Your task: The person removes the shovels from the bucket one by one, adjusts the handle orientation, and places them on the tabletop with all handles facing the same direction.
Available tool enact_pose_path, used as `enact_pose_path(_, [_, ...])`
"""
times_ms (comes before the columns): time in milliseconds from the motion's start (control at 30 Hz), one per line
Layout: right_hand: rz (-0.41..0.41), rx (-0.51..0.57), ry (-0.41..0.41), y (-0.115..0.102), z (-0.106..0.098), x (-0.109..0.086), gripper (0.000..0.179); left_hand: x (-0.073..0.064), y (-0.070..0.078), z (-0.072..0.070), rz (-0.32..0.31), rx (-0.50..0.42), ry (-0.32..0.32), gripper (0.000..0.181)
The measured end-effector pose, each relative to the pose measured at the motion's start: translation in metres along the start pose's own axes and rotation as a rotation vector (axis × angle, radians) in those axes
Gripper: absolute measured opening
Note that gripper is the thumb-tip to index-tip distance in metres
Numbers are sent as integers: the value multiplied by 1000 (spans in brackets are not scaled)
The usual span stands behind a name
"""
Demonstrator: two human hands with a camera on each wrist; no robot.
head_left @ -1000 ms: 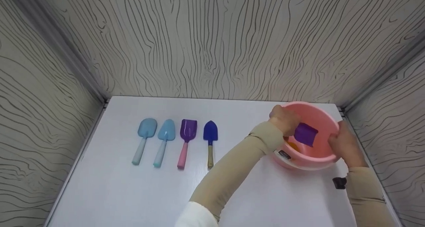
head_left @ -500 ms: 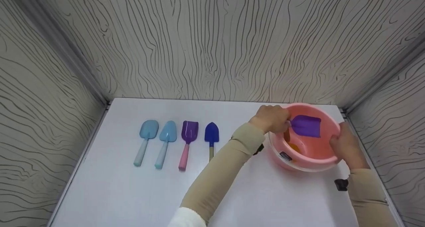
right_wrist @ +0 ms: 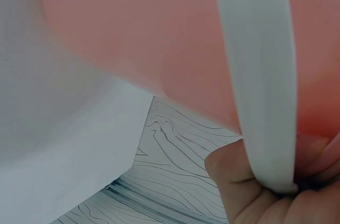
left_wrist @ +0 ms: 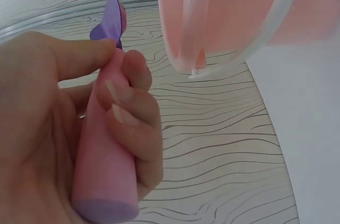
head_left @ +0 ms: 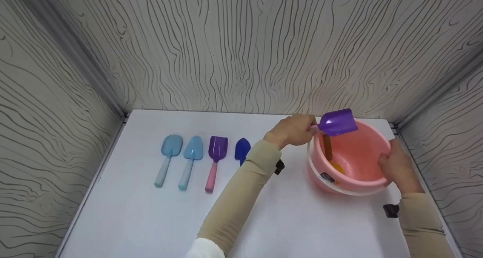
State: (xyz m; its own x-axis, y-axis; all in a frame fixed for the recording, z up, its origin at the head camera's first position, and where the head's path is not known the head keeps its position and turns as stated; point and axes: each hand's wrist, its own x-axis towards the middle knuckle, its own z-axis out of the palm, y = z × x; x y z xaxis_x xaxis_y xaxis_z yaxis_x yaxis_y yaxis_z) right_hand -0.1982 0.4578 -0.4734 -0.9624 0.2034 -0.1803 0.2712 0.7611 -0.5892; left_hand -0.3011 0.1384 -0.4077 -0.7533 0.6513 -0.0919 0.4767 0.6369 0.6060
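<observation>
My left hand [head_left: 294, 130] grips the pink handle of a small garden trowel, whose purple blade [head_left: 337, 123] is over the left back rim of the pink bucket [head_left: 364, 152]. In the left wrist view, fingers and thumb wrap round the trowel's thick pink handle [left_wrist: 109, 155], with its purple end cap showing. The bucket is tilted, its mouth partly facing me. On its right side my right hand [head_left: 398, 165] grips the rim, beside the white bail handle [right_wrist: 265, 75]. Inside the bucket lie a brown piece [head_left: 327, 148] and a yellow one [head_left: 337, 168], their kinds unclear.
Left of the bucket, several trowels lie in a row on the white table [head_left: 132, 220]: two light blue [head_left: 171, 145] ones, one purple and pink [head_left: 218, 148], one dark blue [head_left: 242, 149], partly hidden by my left forearm. Wood-patterned panels [head_left: 234, 50] enclose the back and sides.
My left hand has drawn the purple trowel up out of the bucket and leftward, so the blade rises from inside to above the rim. The right hand keeps its hold on the bucket.
</observation>
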Motion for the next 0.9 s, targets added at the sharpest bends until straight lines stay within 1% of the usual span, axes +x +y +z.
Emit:
enact_pose_path(100, [-18,-5,11,0,0,0,51,-6,-13,-2,-6,-65,56,30])
enact_pose_path(233, [-45,-15,29,0,-1,0,50,-14,-26,-2,-21,-154,119,29])
enact_pose_path(333, [-38,-3,15,0,-1,0,51,-18,-34,1,-53,-233,150,27])
enact_pose_path(433, [-21,5,-1,0,-1,0,52,-22,-41,7,-89,-285,180,26])
enact_pose_path(633, [-7,10,-8,0,0,0,53,-29,-54,24,-139,-376,208,30])
enact_pose_path(800, [-4,-8,7,0,-1,0,54,-34,-64,44,-160,-453,227,33])
enact_pose_path(900, [-5,-8,2,0,-1,1,54,-36,-70,58,-182,-504,259,33])
